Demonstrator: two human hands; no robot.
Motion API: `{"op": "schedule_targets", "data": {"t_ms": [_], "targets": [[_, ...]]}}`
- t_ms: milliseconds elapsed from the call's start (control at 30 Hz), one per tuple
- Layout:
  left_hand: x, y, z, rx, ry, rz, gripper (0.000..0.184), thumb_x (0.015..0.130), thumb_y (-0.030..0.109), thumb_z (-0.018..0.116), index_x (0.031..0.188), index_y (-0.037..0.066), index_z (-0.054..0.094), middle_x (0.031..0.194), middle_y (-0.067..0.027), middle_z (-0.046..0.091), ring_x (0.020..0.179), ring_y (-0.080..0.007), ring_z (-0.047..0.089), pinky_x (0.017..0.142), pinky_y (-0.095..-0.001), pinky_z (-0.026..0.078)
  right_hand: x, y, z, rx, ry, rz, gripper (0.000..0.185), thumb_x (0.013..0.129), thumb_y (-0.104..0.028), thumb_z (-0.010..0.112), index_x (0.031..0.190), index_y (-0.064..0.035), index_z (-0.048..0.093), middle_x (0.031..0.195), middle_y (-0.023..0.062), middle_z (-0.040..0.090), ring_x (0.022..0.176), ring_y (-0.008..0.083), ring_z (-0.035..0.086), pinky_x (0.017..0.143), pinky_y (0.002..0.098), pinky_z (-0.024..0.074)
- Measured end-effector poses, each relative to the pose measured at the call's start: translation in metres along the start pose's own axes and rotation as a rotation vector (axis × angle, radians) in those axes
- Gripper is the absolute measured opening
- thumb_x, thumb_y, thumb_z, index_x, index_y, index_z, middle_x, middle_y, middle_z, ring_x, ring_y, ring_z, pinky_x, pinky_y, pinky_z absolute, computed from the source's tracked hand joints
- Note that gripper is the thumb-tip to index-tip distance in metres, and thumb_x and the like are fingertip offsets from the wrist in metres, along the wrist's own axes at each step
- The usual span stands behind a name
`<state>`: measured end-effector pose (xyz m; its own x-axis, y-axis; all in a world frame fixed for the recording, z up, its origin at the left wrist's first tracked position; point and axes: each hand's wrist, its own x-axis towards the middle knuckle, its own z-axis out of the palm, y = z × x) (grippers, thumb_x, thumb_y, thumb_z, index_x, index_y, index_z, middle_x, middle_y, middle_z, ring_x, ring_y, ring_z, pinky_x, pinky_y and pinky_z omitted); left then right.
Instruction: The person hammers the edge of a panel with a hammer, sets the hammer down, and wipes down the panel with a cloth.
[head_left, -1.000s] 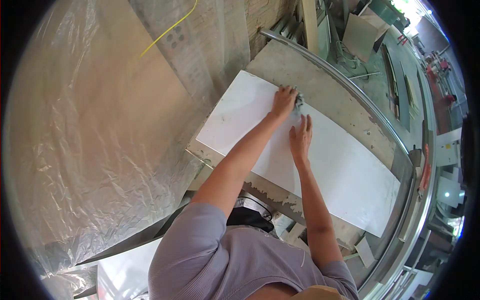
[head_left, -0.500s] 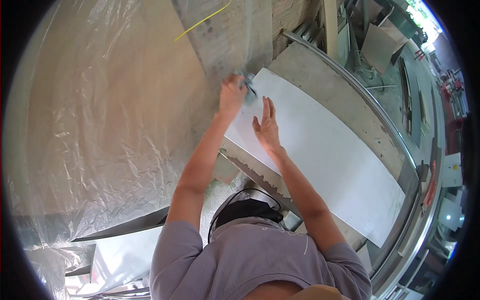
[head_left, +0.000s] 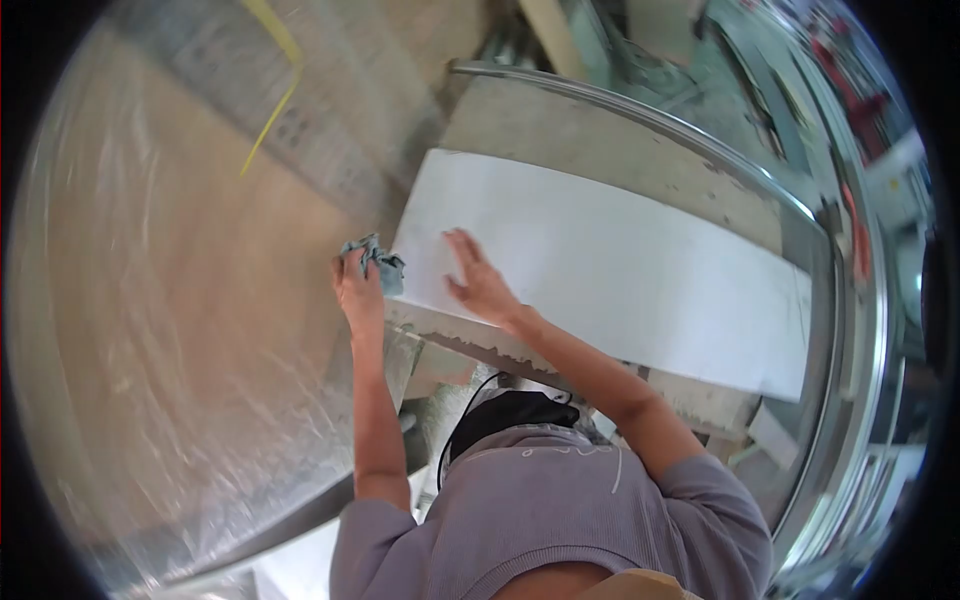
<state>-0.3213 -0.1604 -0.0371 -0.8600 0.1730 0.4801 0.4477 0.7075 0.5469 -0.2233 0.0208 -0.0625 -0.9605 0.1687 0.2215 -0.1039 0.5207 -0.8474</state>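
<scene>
A crumpled grey-green rag (head_left: 386, 270) is bunched in my left hand (head_left: 357, 297), whose fingers are closed around it. This hand is at the left end of a long white panel (head_left: 620, 270), by its near corner. My right hand (head_left: 485, 288) is over the panel's left part, its fingers stretched out and holding nothing. Whether its palm touches the surface I cannot tell. The panel lies flat on a worn, grey-brown bench top (head_left: 590, 125) with chipped edges.
Clear plastic sheeting (head_left: 150, 330) covers a large brown surface on the left. A yellow strap (head_left: 270, 120) crosses the upper left. A metal rail (head_left: 640, 110) runs along the bench's far side. Long profiles and clutter fill the right.
My left hand has moved with the rag from the panel's far left corner toward its near left corner. My right hand stays open over the panel. The view has turned.
</scene>
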Motion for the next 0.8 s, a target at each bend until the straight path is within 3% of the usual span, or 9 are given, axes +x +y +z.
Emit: {"op": "schedule_targets", "data": {"t_ms": [133,200,267,367,433,467,667,700,800], "targets": [[-0.022,0.027,0.046,-0.279,-0.108,-0.118,0.024,0.086,0.018,0.062,0.104,0.003,0.057,0.103,-0.0134,0.058,0.094,-0.0285,0.056,0.085,-0.0388,0.044,-0.007,-0.004,-0.001,0.191,-0.036,-0.13,0.07,0.079,-0.016,0.064,0.139,-0.0132,0.028,0.14,0.023,0.028,0.121,0.043,0.04,0.096,0.0457,0.0412],[-0.032,0.071,0.04,-1.009,-0.36,-0.727,0.033,0.091,0.029,0.057,0.108,0.001,0.055,0.108,-0.0164,0.058,0.096,-0.0276,0.056,0.085,-0.0372,0.045,-0.008,0.011,-0.008,0.243,-0.003,-0.118,0.066,0.079,-0.015,0.064,0.136,-0.0141,0.032,0.136,0.0222,0.033,0.12,0.0433,0.041,0.096,0.046,0.0416],[-0.032,0.053,0.061,-0.839,-0.309,-0.485,0.037,0.092,0.032,0.056,0.111,0.001,0.053,0.11,-0.0176,0.058,0.099,-0.0274,0.057,0.086,-0.037,0.045,-0.006,0.014,-0.035,0.189,-0.013,0.144,0.053,0.077,-0.012,0.064,0.127,-0.0152,0.045,0.128,0.0181,0.041,0.118,0.0392,0.043,0.095,0.0454,0.0416],[-0.027,0.046,0.095,-0.461,-0.201,-0.177,0.046,0.092,0.039,0.053,0.119,0.003,0.051,0.12,-0.0223,0.054,0.114,-0.0303,0.051,0.092,-0.0424,0.042,0.001,0.042,-0.054,-0.423,0.303,0.022,0.045,0.074,-0.012,0.063,0.118,-0.0155,0.055,0.123,0.0141,0.046,0.117,0.0345,0.043,0.097,0.0469,0.0383],[-0.028,0.035,0.138,0.158,-0.266,0.162,0.051,0.09,0.042,0.053,0.125,0.005,0.048,0.131,-0.0237,0.045,0.125,-0.0385,0.039,0.1,-0.0523,0.032,0.0,0.073,-0.063,-0.52,0.329,0.065,0.043,0.071,-0.011,0.062,0.113,-0.0168,0.059,0.124,0.0104,0.046,0.119,0.0311,0.04,0.1,0.0488,0.0328],[-0.03,0.06,0.139,0.136,-0.457,0.013,0.06,0.087,0.048,0.054,0.132,0.01,0.043,0.142,-0.0252,0.03,0.133,-0.0464,0.021,0.105,-0.0592,0.019,-0.005,0.085,-0.075,-0.582,0.319,0.055,0.042,0.072,-0.012,0.062,0.113,-0.0176,0.059,0.124,0.0095,0.047,0.119,0.0316,0.041,0.102,0.0498,0.0307],[-0.052,0.092,0.161,0.261,-0.567,0.085,0.074,0.082,0.053,0.058,0.141,0.017,0.032,0.148,-0.0213,0.019,0.136,-0.0483,0.008,0.104,-0.0657,0.009,-0.096,0.191,-0.229,-0.907,0.534,0.46,0.035,0.081,-0.014,0.051,0.114,-0.0194,0.059,0.13,0.0081,0.05,0.123,0.0294,0.041,0.101,0.0628,0.0214],[-0.052,0.091,0.162,0.274,-0.547,0.086,0.075,0.082,0.054,0.058,0.141,0.017,0.032,0.149,-0.0208,0.019,0.136,-0.0483,0.009,0.104,-0.0663,0.009,-0.138,0.208,-0.271,-1.027,0.621,0.505,0.039,0.078,-0.011,0.054,0.116,-0.0161,0.056,0.124,0.0091,0.053,0.118,0.0271,0.045,0.095,0.0523,0.0332],[-0.05,0.089,0.157,0.268,-0.549,0.106,0.076,0.08,0.056,0.059,0.141,0.019,0.032,0.148,-0.0209,0.019,0.136,-0.0482,0.01,0.103,-0.0669,0.01,-0.299,0.243,-0.387,-1.261,0.803,0.901,0.037,0.083,-0.026,0.056,0.119,-0.0139,0.055,0.117,0.0118,0.056,0.109,0.0301,0.052,0.088,0.0497,0.0403]]}}
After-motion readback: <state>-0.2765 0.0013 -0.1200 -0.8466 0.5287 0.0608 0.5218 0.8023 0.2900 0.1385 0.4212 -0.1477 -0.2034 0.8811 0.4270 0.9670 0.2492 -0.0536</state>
